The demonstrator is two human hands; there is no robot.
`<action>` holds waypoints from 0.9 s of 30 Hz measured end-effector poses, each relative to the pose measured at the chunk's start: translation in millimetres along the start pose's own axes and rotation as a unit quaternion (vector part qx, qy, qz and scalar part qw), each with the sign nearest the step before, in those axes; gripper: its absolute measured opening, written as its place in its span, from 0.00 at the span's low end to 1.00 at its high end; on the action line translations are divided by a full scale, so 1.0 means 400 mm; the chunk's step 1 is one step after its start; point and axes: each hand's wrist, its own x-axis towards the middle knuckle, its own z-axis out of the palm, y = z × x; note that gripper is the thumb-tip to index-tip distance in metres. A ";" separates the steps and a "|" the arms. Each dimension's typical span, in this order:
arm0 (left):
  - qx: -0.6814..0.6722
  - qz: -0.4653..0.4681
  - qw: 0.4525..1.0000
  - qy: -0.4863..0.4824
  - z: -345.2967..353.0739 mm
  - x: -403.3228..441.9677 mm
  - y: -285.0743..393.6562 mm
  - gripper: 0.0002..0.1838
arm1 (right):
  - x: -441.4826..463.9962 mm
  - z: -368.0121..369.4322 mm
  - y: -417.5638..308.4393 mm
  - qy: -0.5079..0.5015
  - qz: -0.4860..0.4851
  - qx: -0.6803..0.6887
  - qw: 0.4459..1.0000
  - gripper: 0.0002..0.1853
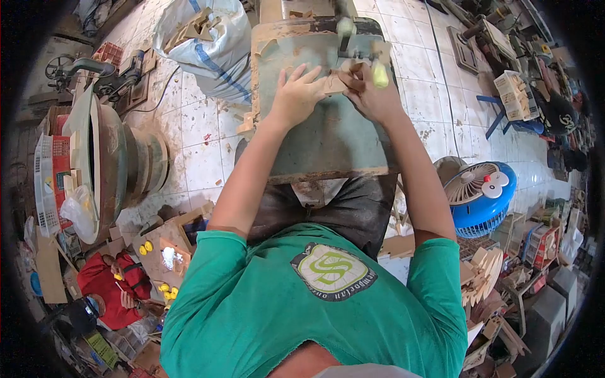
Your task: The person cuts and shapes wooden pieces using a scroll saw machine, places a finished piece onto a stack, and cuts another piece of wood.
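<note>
A small flat piece of wood (pixel 334 84) lies between my hands on the grey-green table (pixel 328 148) of a cutting machine. My left hand (pixel 296 97) rests on the table with fingers spread, its tip side touching the left end of the piece. Fingers of my right hand (pixel 372 93) are bent and closed on the piece's right end. Close above the right hand hangs a pale green knob (pixel 380 74). Just beyond the hands is the machine's upright guide (pixel 345 38), partly blurred; the blade itself I cannot make out.
A white sack (pixel 211 60) of wood offcuts stands beyond the table to the left. A blue fan (pixel 482 200) sits at the right. On the left is a large round machine housing (pixel 110 164). A person in red (pixel 110 286) sits at lower left near yellow pieces (pixel 167 290).
</note>
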 end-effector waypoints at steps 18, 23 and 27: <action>0.006 -0.011 0.995 -0.098 -0.038 0.049 -0.023 0.27 | -0.002 -0.110 0.007 -0.241 -0.013 -0.045 0.969 0.47; -0.025 -0.143 0.989 -0.035 -0.019 -0.022 0.115 0.42 | -0.017 -0.094 -0.006 -0.222 -0.002 -0.044 0.974 0.47; -0.028 -0.165 0.986 -0.018 -0.005 -0.033 0.169 0.56 | -0.043 -0.095 -0.064 -0.226 0.061 -0.042 0.971 0.44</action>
